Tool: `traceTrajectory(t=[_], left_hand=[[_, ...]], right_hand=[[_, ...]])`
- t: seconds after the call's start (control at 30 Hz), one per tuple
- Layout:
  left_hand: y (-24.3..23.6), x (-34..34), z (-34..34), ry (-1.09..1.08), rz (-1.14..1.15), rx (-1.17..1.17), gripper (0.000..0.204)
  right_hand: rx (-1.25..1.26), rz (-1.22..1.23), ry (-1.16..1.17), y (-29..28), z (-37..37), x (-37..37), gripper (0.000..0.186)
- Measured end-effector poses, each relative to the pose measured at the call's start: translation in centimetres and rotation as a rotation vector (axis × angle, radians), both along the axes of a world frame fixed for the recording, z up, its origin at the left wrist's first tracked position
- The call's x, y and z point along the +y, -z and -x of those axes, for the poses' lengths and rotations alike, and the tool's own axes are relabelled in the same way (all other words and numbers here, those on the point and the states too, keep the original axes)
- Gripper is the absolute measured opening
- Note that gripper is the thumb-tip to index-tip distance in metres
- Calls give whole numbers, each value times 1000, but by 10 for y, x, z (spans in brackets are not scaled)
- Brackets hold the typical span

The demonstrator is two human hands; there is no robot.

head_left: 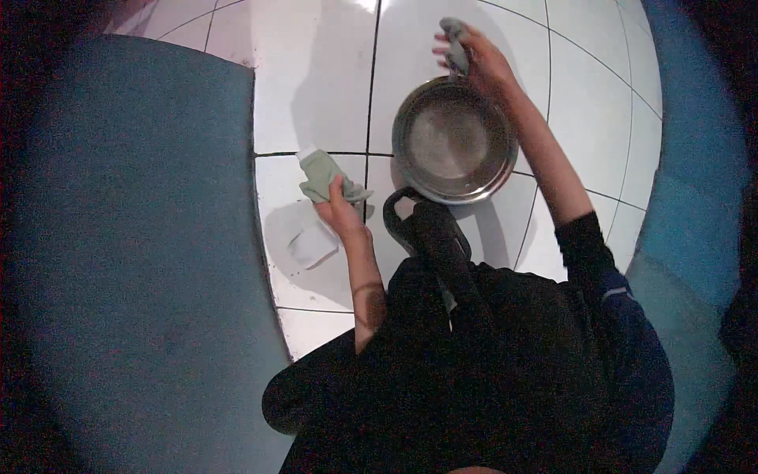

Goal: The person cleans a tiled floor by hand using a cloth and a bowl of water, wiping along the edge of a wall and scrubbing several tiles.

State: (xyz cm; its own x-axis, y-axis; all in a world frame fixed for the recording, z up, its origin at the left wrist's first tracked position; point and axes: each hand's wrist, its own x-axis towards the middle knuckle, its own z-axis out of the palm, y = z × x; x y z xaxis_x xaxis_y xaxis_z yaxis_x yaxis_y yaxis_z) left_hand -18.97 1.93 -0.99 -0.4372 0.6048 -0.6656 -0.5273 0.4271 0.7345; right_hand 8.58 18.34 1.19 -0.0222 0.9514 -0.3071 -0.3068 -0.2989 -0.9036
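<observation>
My left hand [341,212] is closed around a pale green cloth [320,175]. A white end of something [307,153] pokes out of the cloth; its kind is hidden. Just below that hand, a white box-like object [314,245] lies on the tiles. At the far rim of a round metal basin [496,186], my right hand [483,63] grips a bunched grey-green cloth [455,46]. The cloth hangs above the rim, apart from the inside of the basin. The basin stands upright on the floor, with what looks like shallow water in it.
White floor tiles [316,103] with dark joints lie under everything. A blue-grey surface [150,221] borders them on the left, and a blue one [695,197] on the right. My dark-shod foot [418,221] is close to the basin's near side.
</observation>
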Motion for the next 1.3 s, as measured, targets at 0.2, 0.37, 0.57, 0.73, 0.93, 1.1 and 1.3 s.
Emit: traceTrajectory(t=[0.2, 0.37, 0.57, 0.73, 0.93, 1.1, 1.3], left_hand=[[-10, -2, 14, -61, -16, 102, 45], [-17, 8, 21, -2, -15, 136, 46], [-15, 5, 39, -115, -34, 141, 44], [0, 7, 34, -82, -60, 90, 45], [-4, 16, 16, -18, -48, 80, 49], [-3, 11, 20, -28, -48, 98, 51], [-9, 5, 23, -70, -38, 118, 51]], right_hand=[[-1118, -529, -133, 128, -3, 127, 56], [-1661, -392, -303, 175, 23, 151, 64], [-1548, -518, -688, 127, 95, 110, 74], [-1548, -456, -807, 113, 115, 90, 100], [-1575, -486, -713, 120, 115, 76, 100], [-1504, -468, -719, 113, 139, 48, 57], [-1422, -445, -778, 109, 168, 12, 54]])
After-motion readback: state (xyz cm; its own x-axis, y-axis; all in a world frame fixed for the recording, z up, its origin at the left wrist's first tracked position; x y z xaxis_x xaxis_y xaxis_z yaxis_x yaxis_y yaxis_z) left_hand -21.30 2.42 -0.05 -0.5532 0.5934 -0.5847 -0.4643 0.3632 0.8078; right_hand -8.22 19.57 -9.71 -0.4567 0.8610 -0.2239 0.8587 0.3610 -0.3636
